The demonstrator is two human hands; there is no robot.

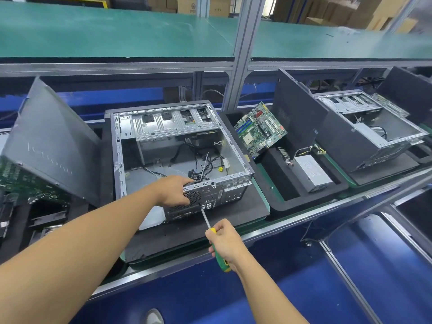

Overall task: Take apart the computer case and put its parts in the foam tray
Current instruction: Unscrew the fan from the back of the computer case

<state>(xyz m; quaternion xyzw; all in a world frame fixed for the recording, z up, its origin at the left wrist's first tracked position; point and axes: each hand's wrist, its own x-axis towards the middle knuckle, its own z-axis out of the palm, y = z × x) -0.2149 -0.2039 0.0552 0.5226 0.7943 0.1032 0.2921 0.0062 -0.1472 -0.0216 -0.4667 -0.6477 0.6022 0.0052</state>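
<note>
While the right hand [225, 242] grips a green-and-yellow screwdriver [219, 259], its tip touches the back of the open grey metal computer case [168, 129]; the left hand [174, 190] holds that back edge; the black foam tray [285, 199] sits just beside the case

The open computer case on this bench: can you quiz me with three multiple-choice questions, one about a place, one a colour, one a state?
1. Where is the motherboard?
A. Leaning in the foam tray right of the computer case
B. Inside the case
C. On the upper shelf

2. What colours is the handle of the screwdriver?
A. Red and black
B. Green and yellow
C. Blue

3. What is the right hand doing?
A. Hanging idle
B. Lying flat on the tray
C. Gripping the screwdriver

Answers: 1 A, the board stands tilted in the black foam; 2 B, a green grip with a yellow collar; 3 C, the fingers curl round the handle.
</note>
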